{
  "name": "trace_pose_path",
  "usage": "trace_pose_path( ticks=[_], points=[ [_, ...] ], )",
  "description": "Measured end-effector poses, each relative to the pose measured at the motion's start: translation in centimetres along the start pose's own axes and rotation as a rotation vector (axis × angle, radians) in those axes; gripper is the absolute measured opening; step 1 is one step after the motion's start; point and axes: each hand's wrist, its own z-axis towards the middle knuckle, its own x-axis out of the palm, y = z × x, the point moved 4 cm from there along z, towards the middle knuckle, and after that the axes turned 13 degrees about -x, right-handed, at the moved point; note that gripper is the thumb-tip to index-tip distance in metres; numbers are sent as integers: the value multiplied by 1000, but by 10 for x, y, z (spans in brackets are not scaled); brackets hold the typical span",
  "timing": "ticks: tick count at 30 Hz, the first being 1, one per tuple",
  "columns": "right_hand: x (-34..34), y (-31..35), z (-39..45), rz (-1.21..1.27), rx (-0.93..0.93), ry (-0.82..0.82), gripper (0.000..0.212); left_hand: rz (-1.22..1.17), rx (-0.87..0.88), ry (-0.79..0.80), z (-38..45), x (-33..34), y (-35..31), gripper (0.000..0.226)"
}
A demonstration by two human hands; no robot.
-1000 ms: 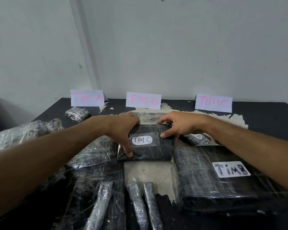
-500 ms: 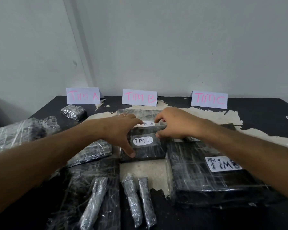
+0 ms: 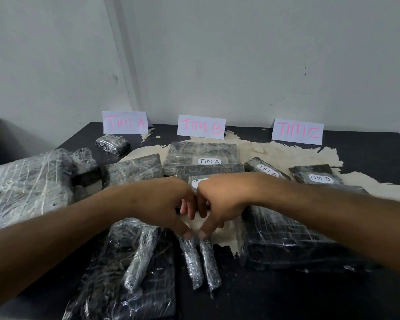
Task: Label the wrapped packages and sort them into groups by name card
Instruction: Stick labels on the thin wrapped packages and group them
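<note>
Head view showed the left hand and right hand side by side mid-frame, fingertips reaching down to two thin wrapped rolls on the counter. Whether either gripped anything was unclear. Name cards stood along the counter's upper edge.

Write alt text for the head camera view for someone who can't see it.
Two bare hands, the left hand and right hand, meet over two thin wrapped rolls on a black table crowded with plastic-wrapped packages. Paper name cards reading TIM A, TIM B and TIM C stand along the wall.
</note>
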Motion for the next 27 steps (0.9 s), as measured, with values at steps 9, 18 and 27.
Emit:
trace_pose_path(
  ticks=[9, 18, 27],
  points=[
    [13, 13, 16, 2, 19, 8, 40, -134, 2, 64, 3, 7, 3, 31],
    [-15, -6, 8, 93, 105, -53, 9, -193, -59, 54, 7, 0, 12, 29],
    [-33, -39, -6, 365, 115, -313, 11, -416, -129, 34, 8, -14, 13, 36]
  ],
)
